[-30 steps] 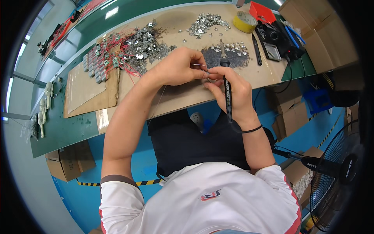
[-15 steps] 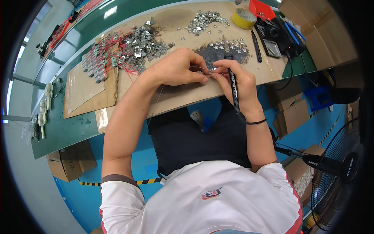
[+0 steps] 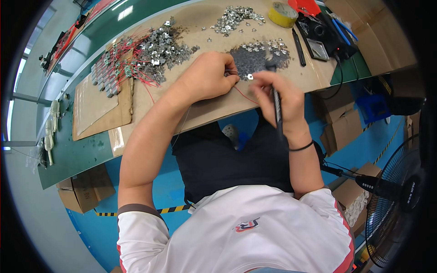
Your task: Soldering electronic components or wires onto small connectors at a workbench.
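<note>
My left hand (image 3: pixel 210 76) is closed at the front of the cardboard-covered bench. From its fingertips a red wire (image 3: pixel 246 95) curves out over the bench edge, and a thin solder wire (image 3: pixel 184 122) hangs below the wrist. Whatever else lies inside those fingers is hidden. My right hand (image 3: pixel 289 98) grips a black soldering iron (image 3: pixel 278 109), its blurred tip pointing away from me, apart from the left hand. Just beyond both hands lies a patch of small dark metal pieces (image 3: pixel 248 59), with shiny ones along its far side.
At the left are grey blocks with red wires (image 3: pixel 107 79) beside heaped metal clips (image 3: pixel 164 50). Another clip pile (image 3: pixel 236 20) lies at the back near yellow tape (image 3: pixel 282 15). The black soldering station (image 3: pixel 318 34) stands far right. A fan (image 3: pixel 391 200) is by my right side.
My right hand has pulled away to the right and slightly nearer me with the soldering iron. A red wire now shows between the hands. My left hand has shifted slightly left.
</note>
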`<state>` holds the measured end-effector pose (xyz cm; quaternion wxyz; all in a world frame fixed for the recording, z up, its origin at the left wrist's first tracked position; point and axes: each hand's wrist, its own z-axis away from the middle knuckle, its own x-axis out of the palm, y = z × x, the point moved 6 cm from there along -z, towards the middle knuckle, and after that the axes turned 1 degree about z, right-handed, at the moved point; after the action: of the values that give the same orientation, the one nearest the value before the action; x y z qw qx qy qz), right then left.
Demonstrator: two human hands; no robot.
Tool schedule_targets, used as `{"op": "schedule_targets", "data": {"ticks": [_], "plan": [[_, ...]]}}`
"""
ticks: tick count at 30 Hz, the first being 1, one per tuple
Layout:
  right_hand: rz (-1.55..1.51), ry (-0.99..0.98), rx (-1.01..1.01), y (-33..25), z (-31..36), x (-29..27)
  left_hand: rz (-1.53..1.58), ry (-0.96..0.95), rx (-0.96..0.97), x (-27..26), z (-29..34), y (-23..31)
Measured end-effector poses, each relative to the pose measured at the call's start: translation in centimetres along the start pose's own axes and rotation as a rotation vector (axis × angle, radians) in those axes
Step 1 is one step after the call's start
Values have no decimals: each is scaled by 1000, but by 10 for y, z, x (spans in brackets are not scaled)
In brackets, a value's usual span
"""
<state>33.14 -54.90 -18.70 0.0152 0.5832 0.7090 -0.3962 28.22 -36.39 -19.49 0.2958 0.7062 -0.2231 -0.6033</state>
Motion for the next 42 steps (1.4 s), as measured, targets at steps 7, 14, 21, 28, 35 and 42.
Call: {"op": "schedule_targets", "data": {"ticks": [7, 14, 21, 28, 35, 42], "plan": [[89, -64, -78, 22, -18, 9, -107, 20, 110, 0, 3, 14], [70, -100, -164, 21, -23, 15, -147, 43, 62, -2, 3, 14], [-203, 15, 105, 36, -6, 0, -178, 53, 69, 1, 4, 13], [-346, 213, 81, 44, 17, -24, -204, 83, 88, 2, 3, 11], [-196, 134, -123, 28, 8, -24, -263, 43, 51, 6, 0, 10], [-179, 64, -148, 25, 4, -20, -234, 51, 51, 3, 1, 8]]}}
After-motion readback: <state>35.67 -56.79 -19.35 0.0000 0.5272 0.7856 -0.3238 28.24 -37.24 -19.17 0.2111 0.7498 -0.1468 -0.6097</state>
